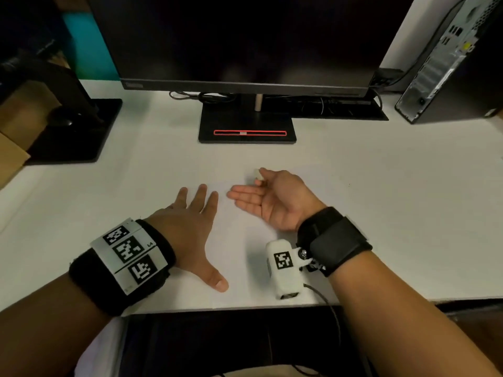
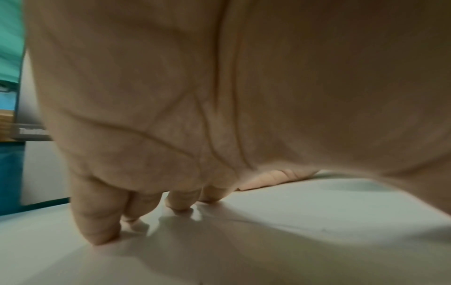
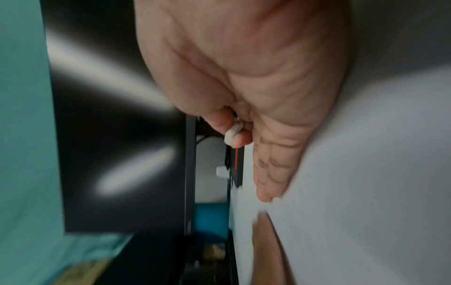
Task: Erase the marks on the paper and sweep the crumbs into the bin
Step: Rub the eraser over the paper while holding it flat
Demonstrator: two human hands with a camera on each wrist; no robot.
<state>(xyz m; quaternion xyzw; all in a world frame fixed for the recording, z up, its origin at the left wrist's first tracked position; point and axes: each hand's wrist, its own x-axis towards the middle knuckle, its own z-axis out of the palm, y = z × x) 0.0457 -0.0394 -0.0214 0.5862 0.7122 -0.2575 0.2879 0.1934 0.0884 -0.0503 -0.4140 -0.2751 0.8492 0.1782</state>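
Note:
A white sheet of paper lies on the white desk; its edges are faint, and I make out no marks or crumbs on it. My left hand lies flat, palm down, on the paper, fingers spread and fingertips pressing the sheet. To its right, my right hand stands on its little-finger edge, palm facing left. Thumb and forefinger pinch a small white eraser; the other fingers are straight. No bin is in view.
A dark monitor on a black stand base stands behind the hands. A computer tower is at the back right. A second black stand and a cardboard box are at the left. The desk's front edge runs below my wrists.

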